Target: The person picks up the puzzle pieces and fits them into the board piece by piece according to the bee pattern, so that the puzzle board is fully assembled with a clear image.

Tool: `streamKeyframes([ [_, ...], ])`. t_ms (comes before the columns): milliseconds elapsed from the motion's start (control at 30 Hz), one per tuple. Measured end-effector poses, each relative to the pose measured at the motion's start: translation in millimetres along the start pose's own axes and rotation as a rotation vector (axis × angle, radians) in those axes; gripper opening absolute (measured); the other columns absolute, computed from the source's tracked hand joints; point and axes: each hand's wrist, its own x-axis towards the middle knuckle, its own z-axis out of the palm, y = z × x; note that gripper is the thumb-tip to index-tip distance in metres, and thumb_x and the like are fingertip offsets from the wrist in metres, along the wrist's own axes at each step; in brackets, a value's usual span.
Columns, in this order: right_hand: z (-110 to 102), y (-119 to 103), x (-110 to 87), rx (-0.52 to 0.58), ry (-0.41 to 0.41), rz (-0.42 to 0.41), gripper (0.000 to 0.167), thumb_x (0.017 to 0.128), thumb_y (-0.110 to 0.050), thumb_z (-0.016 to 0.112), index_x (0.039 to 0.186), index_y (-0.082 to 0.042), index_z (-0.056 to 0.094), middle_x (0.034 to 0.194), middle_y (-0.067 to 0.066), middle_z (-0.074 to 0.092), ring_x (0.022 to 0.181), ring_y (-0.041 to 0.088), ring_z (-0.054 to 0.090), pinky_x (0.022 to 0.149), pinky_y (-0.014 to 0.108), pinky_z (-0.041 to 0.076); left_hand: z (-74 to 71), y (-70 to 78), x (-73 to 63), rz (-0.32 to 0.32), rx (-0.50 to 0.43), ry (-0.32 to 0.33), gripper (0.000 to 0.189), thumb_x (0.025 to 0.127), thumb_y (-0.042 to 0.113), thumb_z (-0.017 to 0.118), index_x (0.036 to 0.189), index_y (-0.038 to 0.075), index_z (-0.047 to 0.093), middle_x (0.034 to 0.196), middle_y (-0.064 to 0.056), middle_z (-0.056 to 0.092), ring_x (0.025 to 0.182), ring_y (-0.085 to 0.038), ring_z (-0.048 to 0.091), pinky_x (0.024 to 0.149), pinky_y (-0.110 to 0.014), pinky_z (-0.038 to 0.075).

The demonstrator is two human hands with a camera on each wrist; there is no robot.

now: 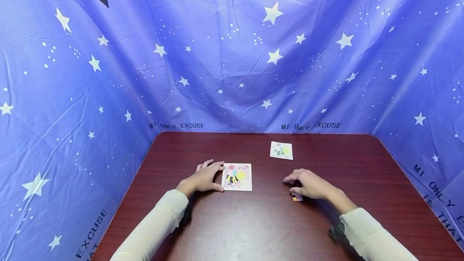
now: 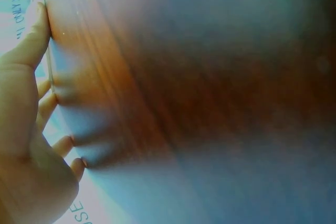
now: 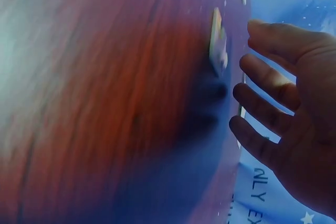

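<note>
A square puzzle board (image 1: pixel 243 186) with a bee picture and a pale border lies flat on the table. At its left edge my left hand (image 1: pixel 204 178) rests with the thumb near the lower corner and the index finger near the upper one. In the left wrist view the left hand (image 2: pixel 26 108) has its fingers spread, their tips at the tabletop. My right hand (image 1: pixel 311 184) hovers over a small colourful puzzle piece (image 1: pixel 297 197), partly hidden in the head view. Seen from the right wrist, the loosely bent fingers (image 3: pixel 268 72) stand apart from that piece (image 3: pixel 217 45).
A paler card (image 1: pixel 281 150) with a similar bee picture lies farther back, right of the board. The dark red wooden table (image 1: pixel 232 224) ends at a blue star-printed curtain (image 1: pixel 232 71) behind and on both sides.
</note>
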Motion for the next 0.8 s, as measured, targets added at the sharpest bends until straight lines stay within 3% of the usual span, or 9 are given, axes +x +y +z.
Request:
streamKeyframes([
  [333, -3.8, 13.0, -19.4, 0.005, -0.029, -0.014, 0.038, 0.081, -0.023, 0.083, 0.117, -0.012, 0.075, 0.098, -0.009, 0.069, 0.092, 0.009, 0.061, 0.084, 0.035, 0.051, -3.5, 2.1, 0.6, 0.008, 0.001, -0.002, 0.081, 0.078, 0.054, 0.082, 0.144, 0.016, 0.054, 0.163, -0.005, 0.040, 0.151, -0.046, 0.026, 0.114, -0.065, 0.025],
  [800, 5.0, 11.9, -26.6, -0.026, 0.014, -0.043, 0.043, 0.075, -0.024, 0.087, 0.114, -0.010, 0.076, 0.097, -0.010, 0.070, 0.092, 0.011, 0.058, 0.083, 0.034, 0.050, -2.0, 2.9, -0.7, 0.009, -0.003, 0.001, 0.082, 0.078, 0.054, 0.082, 0.145, 0.016, 0.053, 0.163, -0.007, 0.039, 0.151, -0.046, 0.027, 0.114, -0.064, 0.025],
])
